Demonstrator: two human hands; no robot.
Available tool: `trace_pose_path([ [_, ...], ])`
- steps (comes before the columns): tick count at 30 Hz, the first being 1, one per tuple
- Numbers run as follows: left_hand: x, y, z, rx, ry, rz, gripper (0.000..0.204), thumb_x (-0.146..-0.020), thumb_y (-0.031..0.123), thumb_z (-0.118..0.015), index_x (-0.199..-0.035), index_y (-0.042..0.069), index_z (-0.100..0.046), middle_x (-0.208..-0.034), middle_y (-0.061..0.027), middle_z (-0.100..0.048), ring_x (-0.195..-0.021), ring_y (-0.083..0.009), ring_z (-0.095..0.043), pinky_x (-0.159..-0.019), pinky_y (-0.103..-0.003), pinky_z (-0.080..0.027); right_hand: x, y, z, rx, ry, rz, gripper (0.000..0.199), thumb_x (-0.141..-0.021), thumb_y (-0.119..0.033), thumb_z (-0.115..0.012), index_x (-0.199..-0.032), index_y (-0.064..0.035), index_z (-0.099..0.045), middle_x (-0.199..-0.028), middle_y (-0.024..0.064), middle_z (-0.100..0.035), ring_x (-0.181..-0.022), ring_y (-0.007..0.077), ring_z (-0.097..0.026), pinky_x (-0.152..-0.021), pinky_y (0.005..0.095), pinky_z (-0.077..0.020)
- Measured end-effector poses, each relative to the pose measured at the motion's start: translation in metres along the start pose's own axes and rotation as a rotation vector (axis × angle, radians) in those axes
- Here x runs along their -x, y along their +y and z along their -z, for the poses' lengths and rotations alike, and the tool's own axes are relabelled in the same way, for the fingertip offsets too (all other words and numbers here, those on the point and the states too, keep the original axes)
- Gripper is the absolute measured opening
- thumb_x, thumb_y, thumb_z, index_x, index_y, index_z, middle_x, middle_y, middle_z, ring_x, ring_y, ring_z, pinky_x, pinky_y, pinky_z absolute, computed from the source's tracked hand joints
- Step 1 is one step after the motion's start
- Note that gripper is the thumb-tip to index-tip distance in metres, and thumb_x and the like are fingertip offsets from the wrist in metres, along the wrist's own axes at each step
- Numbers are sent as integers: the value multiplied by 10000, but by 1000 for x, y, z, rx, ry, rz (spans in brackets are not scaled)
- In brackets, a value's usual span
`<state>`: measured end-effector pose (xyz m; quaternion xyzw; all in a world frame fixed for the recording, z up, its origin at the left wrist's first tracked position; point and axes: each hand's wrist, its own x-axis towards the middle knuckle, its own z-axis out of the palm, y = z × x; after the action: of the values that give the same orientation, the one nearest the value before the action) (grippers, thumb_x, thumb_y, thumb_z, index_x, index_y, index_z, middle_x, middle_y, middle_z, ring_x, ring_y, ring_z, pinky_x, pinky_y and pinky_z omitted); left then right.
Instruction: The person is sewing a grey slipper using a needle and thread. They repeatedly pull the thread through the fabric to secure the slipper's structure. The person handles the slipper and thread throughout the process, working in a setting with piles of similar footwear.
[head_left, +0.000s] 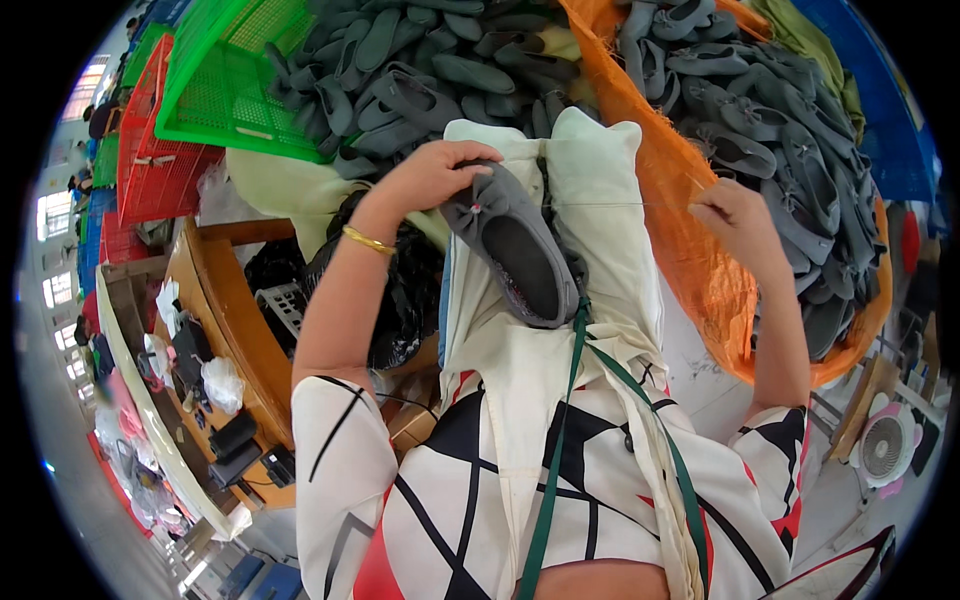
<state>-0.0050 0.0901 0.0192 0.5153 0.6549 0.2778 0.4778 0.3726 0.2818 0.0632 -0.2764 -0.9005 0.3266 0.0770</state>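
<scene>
A grey slip-on shoe [512, 245] with a bow and a small shiny bead on its toe rests over my lap, its opening toward me. My left hand [432, 180] grips the shoe by its toe, thumb and fingers around the bow end. Off to the right, my right hand [738, 222] is raised with its fingers pinched together. A fine thread [620, 204] runs taut from the shoe's toe to those fingers. Whether a needle is in the pinch is too small to tell. A pale apron [605, 200] covers my legs beneath the shoe.
Many grey shoes [400, 90] are heaped ahead beside a green basket [240, 90]. To the right, an orange sack [640, 130] holds more of them. A wooden table [235, 330] with small items stands left, a red crate [150, 140] beyond. A small fan [886, 445] sits at the right.
</scene>
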Motion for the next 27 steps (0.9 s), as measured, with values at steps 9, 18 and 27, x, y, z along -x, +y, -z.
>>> trace_pose_path([
  [9, 26, 15, -57, -264, 532, 200, 292, -895, 313, -681, -929, 26, -634, -833, -104, -653, -728, -311, -607, -662, -364, -485, -45, -20, -85, -192, 120, 33, 146, -890, -168, -651, -949, -39, -684, -864, 121, -624, -808, 308, -619, -717, 380, -504],
  [18, 34, -6, -87, -328, 725, -118, 172, -845, 105, -732, -933, 34, -602, -820, -54, -615, -683, -176, -567, -606, -290, -475, -111, -76, -160, -380, -4, 342, 212, -854, -142, -693, -1038, -40, -665, -867, 109, -568, -831, 297, -573, -732, 371, -476],
  [27, 29, -27, -106, -537, 895, -349, 223, -799, 61, -749, -961, 62, -595, -876, -82, -642, -758, -279, -608, -647, -364, -507, -98, -70, -175, -316, 19, 379, 183, -835, -127, -705, -997, -49, -669, -815, 108, -543, -768, 286, -540, -660, 379, -441],
])
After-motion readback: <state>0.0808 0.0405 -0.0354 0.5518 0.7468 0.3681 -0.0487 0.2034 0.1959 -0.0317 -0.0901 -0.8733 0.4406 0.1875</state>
